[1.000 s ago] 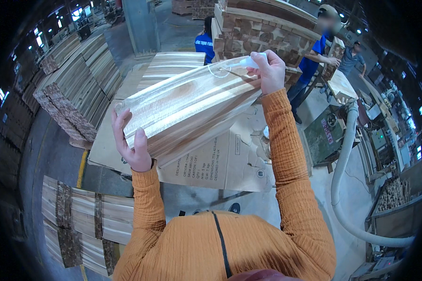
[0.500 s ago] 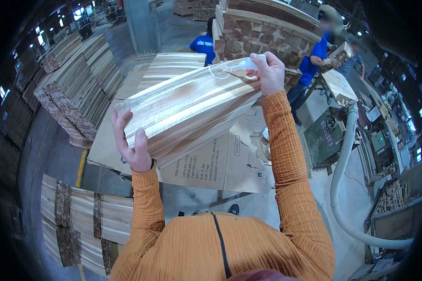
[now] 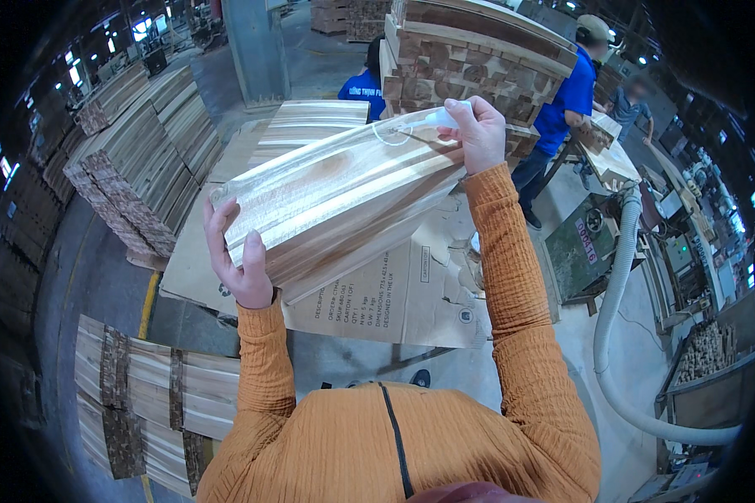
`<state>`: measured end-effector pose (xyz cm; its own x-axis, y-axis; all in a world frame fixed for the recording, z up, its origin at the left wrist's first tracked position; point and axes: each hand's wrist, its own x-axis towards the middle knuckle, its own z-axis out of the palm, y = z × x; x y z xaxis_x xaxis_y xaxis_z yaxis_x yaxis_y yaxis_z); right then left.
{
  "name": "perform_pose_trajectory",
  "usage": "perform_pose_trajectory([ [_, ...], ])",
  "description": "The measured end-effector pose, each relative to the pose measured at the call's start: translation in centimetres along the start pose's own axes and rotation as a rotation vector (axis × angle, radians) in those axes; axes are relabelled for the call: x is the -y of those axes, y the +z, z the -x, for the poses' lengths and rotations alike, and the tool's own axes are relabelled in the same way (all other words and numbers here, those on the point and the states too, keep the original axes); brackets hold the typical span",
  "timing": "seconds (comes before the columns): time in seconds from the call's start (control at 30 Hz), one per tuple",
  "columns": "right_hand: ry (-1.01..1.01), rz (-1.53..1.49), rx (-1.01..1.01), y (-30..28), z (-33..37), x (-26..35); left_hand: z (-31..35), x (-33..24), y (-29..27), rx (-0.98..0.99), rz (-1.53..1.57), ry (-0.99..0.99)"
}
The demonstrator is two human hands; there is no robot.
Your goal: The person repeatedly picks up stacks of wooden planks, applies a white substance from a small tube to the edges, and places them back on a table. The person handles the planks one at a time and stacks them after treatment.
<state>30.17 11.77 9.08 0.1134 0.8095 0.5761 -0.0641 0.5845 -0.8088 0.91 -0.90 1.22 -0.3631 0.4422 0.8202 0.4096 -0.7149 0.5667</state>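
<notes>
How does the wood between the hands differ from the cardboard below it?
Surface: the wood has pale and brown stripes; the cardboard is tan with dark print.

Position: the wood is between the left hand and right hand; the cardboard lies beneath, with neither hand on it.

Extent: the cardboard spreads past the wood's near edge, while the wood covers part of the cardboard.

Both show some brown.

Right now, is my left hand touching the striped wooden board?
Touching. The head view shows your left hand at the left end of the striped wooden board, its thumb overlapping the wood and its fingers against the edge.
</notes>
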Motion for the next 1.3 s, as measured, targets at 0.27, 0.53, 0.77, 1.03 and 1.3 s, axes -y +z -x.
perform_pose_trajectory([
  [0.27, -0.007, -0.005, -0.005, 0.2, -0.1, 0.1, 0.0, 0.2, 0.1, -0.009, 0.01, -0.013],
  [0.53, -0.008, -0.001, 0.015, 0.1, -0.2, -0.1, -0.1, 0.0, 0.2, -0.014, 0.016, -0.016],
  [0.77, -0.013, 0.002, 0.021, 0.1, -0.2, -0.3, -0.2, -0.1, 0.4, -0.041, -0.008, -0.012],
  [1.03, -0.006, 0.023, -0.005, 0.2, -0.2, -0.1, -0.1, 0.2, 0.0, -0.008, 0.014, -0.015],
  [1.3, 0.121, -0.402, -0.089, -0.5, -1.3, 0.1, -0.2, 0.5, 0.0, -0.01, 0.041, -0.027],
])
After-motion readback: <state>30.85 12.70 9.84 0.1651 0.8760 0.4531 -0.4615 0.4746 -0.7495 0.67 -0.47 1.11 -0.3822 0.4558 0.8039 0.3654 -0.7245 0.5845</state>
